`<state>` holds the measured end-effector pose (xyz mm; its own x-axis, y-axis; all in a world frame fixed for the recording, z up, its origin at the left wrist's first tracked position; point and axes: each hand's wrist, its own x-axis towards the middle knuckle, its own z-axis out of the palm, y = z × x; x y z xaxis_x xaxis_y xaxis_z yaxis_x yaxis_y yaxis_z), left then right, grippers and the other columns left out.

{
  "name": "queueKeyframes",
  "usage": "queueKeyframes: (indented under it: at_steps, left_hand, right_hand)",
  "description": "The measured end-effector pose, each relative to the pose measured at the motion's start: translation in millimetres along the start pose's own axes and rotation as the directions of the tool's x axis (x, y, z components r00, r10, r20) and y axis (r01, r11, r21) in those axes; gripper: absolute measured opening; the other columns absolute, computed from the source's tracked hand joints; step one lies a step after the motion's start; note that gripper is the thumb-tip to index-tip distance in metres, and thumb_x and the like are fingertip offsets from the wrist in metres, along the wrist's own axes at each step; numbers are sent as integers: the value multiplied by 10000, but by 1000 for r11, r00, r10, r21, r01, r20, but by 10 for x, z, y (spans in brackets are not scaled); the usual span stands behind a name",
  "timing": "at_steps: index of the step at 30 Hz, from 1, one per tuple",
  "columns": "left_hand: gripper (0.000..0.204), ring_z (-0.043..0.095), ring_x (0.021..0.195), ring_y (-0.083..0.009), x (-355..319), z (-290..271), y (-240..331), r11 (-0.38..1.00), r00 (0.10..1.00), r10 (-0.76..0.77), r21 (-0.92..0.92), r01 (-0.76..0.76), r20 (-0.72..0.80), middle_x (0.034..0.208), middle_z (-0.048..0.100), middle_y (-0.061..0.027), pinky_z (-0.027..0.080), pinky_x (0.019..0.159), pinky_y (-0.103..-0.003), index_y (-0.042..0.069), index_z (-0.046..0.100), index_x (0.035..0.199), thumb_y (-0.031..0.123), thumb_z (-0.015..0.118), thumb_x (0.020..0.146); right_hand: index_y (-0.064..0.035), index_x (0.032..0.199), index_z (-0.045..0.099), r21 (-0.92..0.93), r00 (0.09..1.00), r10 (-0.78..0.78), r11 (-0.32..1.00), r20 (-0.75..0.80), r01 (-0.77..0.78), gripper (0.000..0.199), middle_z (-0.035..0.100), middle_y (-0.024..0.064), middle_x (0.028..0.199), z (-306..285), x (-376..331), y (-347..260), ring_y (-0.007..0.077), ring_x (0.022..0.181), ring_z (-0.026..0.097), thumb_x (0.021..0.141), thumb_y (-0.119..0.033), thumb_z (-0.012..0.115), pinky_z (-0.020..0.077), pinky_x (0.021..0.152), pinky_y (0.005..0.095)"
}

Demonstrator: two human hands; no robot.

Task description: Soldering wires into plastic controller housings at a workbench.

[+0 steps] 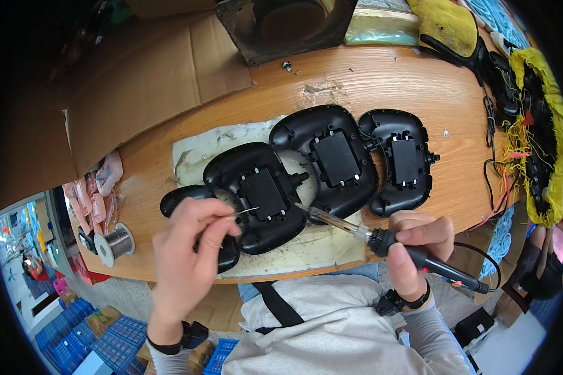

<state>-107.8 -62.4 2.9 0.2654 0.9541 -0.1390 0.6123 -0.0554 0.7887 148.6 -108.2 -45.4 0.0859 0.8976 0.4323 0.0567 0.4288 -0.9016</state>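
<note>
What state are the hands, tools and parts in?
Left hand: pinching solder wire
Solder wire: free end sticking out rightward
Right hand: gripping soldering iron
Soldering iron: tip pointing left; heat unclear
Black plastic housings: lying in a row
Solder spool: wound with wire
White sheet: stained

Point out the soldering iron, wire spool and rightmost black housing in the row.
Soldering iron [380, 241], head view: black collar at the handle's front end.
Wire spool [118, 243], head view: wound wire.
Rightmost black housing [404, 161], head view: flat rectangular panel.
</note>
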Motion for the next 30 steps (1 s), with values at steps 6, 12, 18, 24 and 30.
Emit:
queueKeyframes:
  at_steps: [6, 12, 18, 24, 30]
  left_hand:
    - [94, 579, 824, -191, -59, 328, -127, 962, 958, 238, 173, -211, -158, 911, 647, -93, 436, 753, -275, 7, 558, 875, -50, 587, 807]
    - [106, 527, 977, -261, -58, 444, -157, 962, 961, 207, 216, -166, -182, 979, 626, -45, 364, 855, -363, 54, 592, 838, 26, 664, 766]
    - [107, 530, 963, -247, -58, 459, -187, 950, 956, 227, 260, -175, -184, 970, 631, -20, 359, 825, -350, 66, 598, 834, 40, 670, 760]
    - [102, 528, 930, -236, -53, 472, -206, 942, 946, 247, 283, -183, -212, 949, 639, -9, 356, 804, -348, 65, 601, 811, 48, 679, 749]
    - [78, 530, 915, -261, -59, 459, -198, 940, 952, 229, 300, -162, -202, 927, 656, -51, 395, 838, -354, 33, 601, 787, 30, 672, 756]
  right_hand:
    - [0, 814, 459, -43, 996, -55, 997, 72, 58, 213, 471, 64, 485, 101, 47, 59, 130, 367, 429, 716, 31, 646, 296, 364, 269]
    - [6, 790, 460, -94, 996, -46, 994, 73, 53, 208, 494, 71, 497, 124, -30, 90, 140, 374, 468, 703, 23, 649, 350, 372, 265]
    - [9, 762, 462, -135, 996, -72, 988, 59, 80, 201, 531, 89, 516, 131, -63, 105, 152, 393, 512, 692, 24, 650, 398, 385, 273]
    - [8, 752, 459, -120, 994, -73, 989, 82, 83, 201, 525, 84, 502, 146, -57, 113, 155, 377, 506, 690, 20, 650, 396, 378, 274]
    - [6, 751, 459, -127, 994, -68, 989, 87, 79, 202, 521, 85, 496, 157, -55, 117, 160, 379, 514, 687, 17, 651, 397, 378, 272]
